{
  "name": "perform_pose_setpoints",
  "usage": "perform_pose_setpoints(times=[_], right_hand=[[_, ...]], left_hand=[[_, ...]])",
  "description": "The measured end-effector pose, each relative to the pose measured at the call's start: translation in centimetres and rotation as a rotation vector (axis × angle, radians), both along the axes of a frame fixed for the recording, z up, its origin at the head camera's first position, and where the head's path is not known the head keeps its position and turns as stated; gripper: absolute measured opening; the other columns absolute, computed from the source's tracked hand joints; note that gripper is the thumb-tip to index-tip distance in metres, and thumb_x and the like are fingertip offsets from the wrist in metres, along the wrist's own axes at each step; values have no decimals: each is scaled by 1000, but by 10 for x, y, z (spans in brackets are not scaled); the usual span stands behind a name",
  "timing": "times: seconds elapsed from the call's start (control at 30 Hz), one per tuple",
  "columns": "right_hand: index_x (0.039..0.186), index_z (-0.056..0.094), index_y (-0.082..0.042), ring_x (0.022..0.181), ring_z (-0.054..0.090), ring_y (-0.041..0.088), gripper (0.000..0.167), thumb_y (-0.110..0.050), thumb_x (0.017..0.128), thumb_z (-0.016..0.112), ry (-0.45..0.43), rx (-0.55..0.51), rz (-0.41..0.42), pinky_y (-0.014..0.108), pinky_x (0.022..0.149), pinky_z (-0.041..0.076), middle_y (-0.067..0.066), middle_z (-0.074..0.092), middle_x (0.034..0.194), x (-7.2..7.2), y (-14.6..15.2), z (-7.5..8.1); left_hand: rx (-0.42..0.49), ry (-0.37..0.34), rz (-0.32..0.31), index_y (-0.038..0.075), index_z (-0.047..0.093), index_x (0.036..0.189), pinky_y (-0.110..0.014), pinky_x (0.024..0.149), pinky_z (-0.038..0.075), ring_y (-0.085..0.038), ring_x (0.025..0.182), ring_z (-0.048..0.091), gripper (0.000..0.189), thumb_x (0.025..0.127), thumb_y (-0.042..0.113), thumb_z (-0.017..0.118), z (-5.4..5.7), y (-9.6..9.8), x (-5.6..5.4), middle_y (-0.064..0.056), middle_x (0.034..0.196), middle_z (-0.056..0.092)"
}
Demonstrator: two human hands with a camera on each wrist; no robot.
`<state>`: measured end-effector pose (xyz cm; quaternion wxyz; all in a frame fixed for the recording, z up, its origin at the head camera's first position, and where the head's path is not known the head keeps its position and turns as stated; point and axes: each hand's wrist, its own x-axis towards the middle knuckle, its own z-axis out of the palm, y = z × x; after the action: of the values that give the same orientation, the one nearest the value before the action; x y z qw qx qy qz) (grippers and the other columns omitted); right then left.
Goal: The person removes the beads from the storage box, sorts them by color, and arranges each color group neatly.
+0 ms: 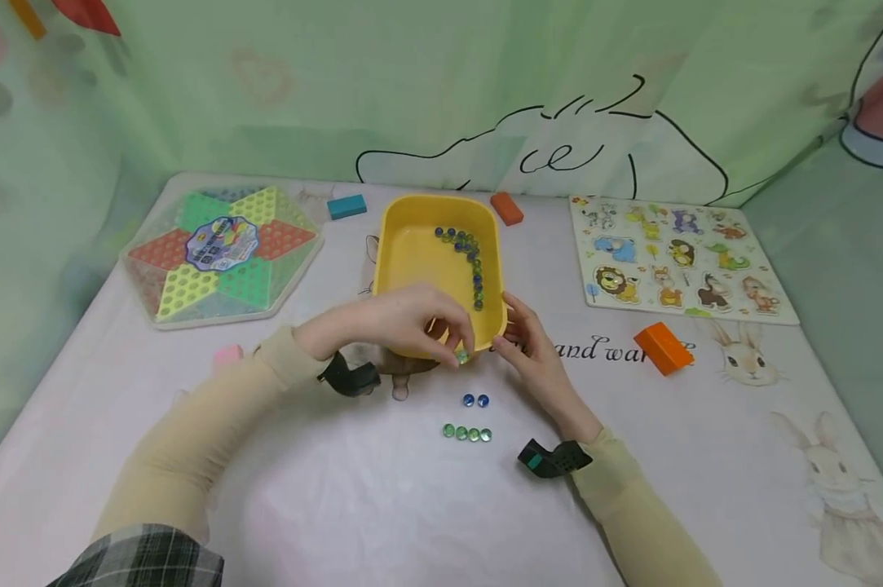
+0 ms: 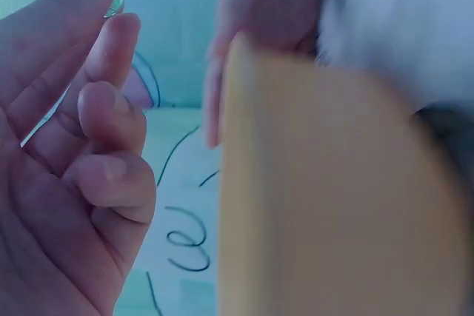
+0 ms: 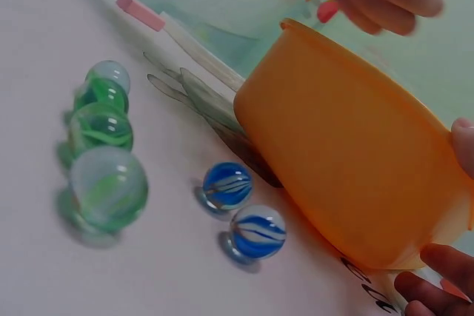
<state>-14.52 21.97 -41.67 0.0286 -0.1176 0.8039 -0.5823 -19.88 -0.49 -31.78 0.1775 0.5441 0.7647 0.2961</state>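
A yellow plastic basin rests on the table with blue and green marbles strung in a curved line inside. Over its near edge, my left hand pinches a green glass marble between thumb and fingertips. The other fingers of that hand curl loosely in the left wrist view. My right hand grips the basin's near right corner. On the cloth before the basin lie two blue-swirled marbles side by side. Closer to me is a short row of green marbles.
A Chinese checkers board lies at the left, an animal puzzle board at the right. Blue and orange blocks flank the basin's far end. Another orange block sits right of my right hand; a pink block is partly behind the left sleeve.
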Motion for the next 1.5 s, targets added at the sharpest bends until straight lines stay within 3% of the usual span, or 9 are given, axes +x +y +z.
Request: perform_pose_setpoints(times=[0.13,0.3,0.43,0.57,0.7,1.5], right_hand=[[146,23,-20,109,49,25,61,-9,93,51,4,6,-10,14,86,40,19,44,134,-1,1,2],[146,23,-22,108,48,18,60,-13,94,52,-20,10,-18,14,86,40,18,42,136,0,1,1],[146,22,-24,108,48,18,61,-16,94,52,-34,16,-19,14,85,40,17,41,137,0,0,1],[146,22,-24,109,47,20,60,-16,94,52,-40,8,-19,14,86,40,16,41,137,0,-1,2],[146,22,-25,110,47,21,60,-15,94,51,-53,5,-25,14,86,40,15,41,138,0,-2,2],[146,23,-24,108,47,22,60,-15,94,51,-51,10,-26,13,84,41,17,41,138,0,-1,2]], left_hand=[[20,-69,-48,14,66,92,-17,58,40,-2,62,45,14,81,20,71,-18,-12,20,7,73,58],[-76,-94,-23,15,65,89,-15,57,39,0,59,44,11,80,19,71,-43,-15,36,9,71,56],[-142,-53,22,17,65,88,-14,60,38,2,61,45,11,80,23,71,-60,-16,44,11,68,53],[-167,12,55,19,65,86,-13,61,35,1,63,44,13,80,28,72,-71,-15,48,12,66,50],[-158,35,69,19,65,87,-13,60,35,1,63,44,14,79,28,72,-74,-15,49,12,67,50],[-152,35,21,20,67,90,-13,60,35,3,62,44,17,77,29,73,-75,-15,50,13,67,51]])
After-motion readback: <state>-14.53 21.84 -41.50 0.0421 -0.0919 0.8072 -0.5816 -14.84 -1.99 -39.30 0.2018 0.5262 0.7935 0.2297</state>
